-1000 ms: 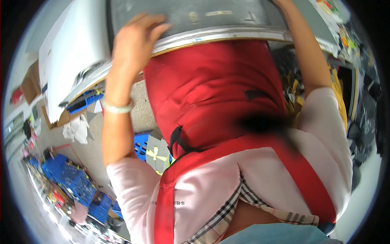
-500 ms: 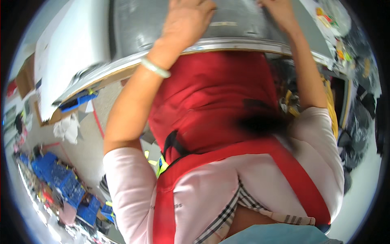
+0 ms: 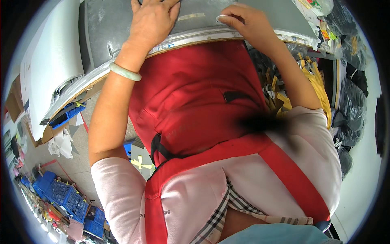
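My left hand (image 3: 152,22) lies on a dark grey sheet (image 3: 105,28) on the worktable, fingers apart, the tips partly cut off by the top of the picture. A pale green bangle (image 3: 125,72) is round that wrist. To its right, my right hand (image 3: 254,26) is closed in a pinch on a small white flat piece with a rounded edge (image 3: 220,18), held at the sheet. Its exact kind cannot be made out. Between the hands a beige strip (image 3: 191,16) lies on the sheet.
A thick white roll (image 3: 57,53) lies at the table's left. The table's front edge (image 3: 174,42) runs close to my red apron (image 3: 195,89). Yellow material (image 3: 319,87) and black plastic bags (image 3: 351,118) stand at the right. Blue crates (image 3: 67,199) are on the floor at lower left.
Both hands have moved left in the picture and the right one is nearer my body. The small white piece now shows in the right hand. The view has shifted too.
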Demonstrator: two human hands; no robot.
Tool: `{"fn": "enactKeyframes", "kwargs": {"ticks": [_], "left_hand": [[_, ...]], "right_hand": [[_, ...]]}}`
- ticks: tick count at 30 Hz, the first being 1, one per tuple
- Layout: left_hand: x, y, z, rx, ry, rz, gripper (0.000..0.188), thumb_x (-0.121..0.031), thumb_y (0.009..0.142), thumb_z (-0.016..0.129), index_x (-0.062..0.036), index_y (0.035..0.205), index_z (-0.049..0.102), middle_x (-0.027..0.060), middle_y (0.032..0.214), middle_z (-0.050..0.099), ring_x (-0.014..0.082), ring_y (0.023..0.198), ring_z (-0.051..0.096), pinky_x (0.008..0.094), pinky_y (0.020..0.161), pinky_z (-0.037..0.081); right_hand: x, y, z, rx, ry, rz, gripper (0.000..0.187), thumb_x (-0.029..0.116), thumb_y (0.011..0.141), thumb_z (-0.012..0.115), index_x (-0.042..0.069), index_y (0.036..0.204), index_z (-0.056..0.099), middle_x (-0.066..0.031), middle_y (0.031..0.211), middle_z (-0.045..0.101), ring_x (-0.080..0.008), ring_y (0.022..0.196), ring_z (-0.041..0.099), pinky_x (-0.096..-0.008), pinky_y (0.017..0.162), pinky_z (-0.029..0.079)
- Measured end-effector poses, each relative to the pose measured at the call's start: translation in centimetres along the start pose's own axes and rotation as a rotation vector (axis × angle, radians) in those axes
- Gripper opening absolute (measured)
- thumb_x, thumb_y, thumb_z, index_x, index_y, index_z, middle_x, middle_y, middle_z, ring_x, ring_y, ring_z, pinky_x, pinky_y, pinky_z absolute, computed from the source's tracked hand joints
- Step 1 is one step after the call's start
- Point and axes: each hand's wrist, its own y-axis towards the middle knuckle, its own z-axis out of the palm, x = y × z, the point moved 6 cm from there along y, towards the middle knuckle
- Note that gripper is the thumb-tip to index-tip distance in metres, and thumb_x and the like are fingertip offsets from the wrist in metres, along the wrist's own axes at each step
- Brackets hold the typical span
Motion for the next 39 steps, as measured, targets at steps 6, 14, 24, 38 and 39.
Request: {"fn": "enactKeyframes", "kwargs": {"ticks": [6,14,24,38,39], "left_hand": [[0.0,0.0,-0.2,-0.016,-0.002,0.002,0.029,-0.022,0.1,0.06,-0.0126,0.125,0.071,0.0141,0.135,0.061,0.0354,0.135,0.051,0.0665,0.115,0.032],[0.4,0.0,0.1,0.0,-0.014,-0.009,0.028,-0.019,0.099,0.061,-0.0113,0.123,0.071,0.0145,0.134,0.061,0.0358,0.133,0.052,0.0658,0.115,0.032],[1.3,-0.4,1.5,-0.163,0.037,0.122,0.029,-0.025,0.099,0.062,-0.0195,0.126,0.07,0.0063,0.135,0.061,0.0319,0.136,0.051,0.0722,0.111,0.031],[1.2,-0.5,1.5,-0.133,0.004,0.096,0.029,-0.024,0.099,0.063,-0.0183,0.126,0.071,0.0078,0.137,0.06,0.0328,0.137,0.049,0.0727,0.112,0.03],[1.2,-0.5,1.5,-0.139,-0.001,0.094,0.028,-0.023,0.099,0.063,-0.0183,0.125,0.071,0.0078,0.136,0.061,0.0326,0.137,0.049,0.0727,0.112,0.03]], "right_hand": [[-1.5,-0.4,-0.4,0.034,0.129,0.276,0.022,0.024,0.098,0.067,0.002,0.096,0.067,-0.0079,0.072,0.063,-0.0158,0.064,0.06,-0.0329,0.063,0.049],[-1.1,0.5,-0.7,0.142,0.344,0.363,0.017,0.018,0.094,0.068,0.004,0.101,0.062,-0.0014,0.069,0.061,-0.0116,0.06,0.056,-0.0285,0.056,0.045],[-6.0,11.7,-1.8,-0.107,0.294,0.249,0.015,0.015,0.095,0.067,0.0,0.095,0.068,-0.0074,0.074,0.065,-0.0157,0.067,0.06,-0.0334,0.064,0.049],[-6.0,18.8,-0.4,-0.191,-0.196,-0.211,0.024,0.019,0.093,0.066,-0.004,0.087,0.067,-0.0203,0.084,0.066,-0.0378,0.079,0.064,-0.0452,0.075,0.049],[-5.9,18.7,-0.6,-0.159,-0.272,-0.184,0.022,0.017,0.092,0.067,-0.004,0.087,0.067,-0.0209,0.083,0.066,-0.0385,0.08,0.064,-0.0455,0.075,0.05]]}}
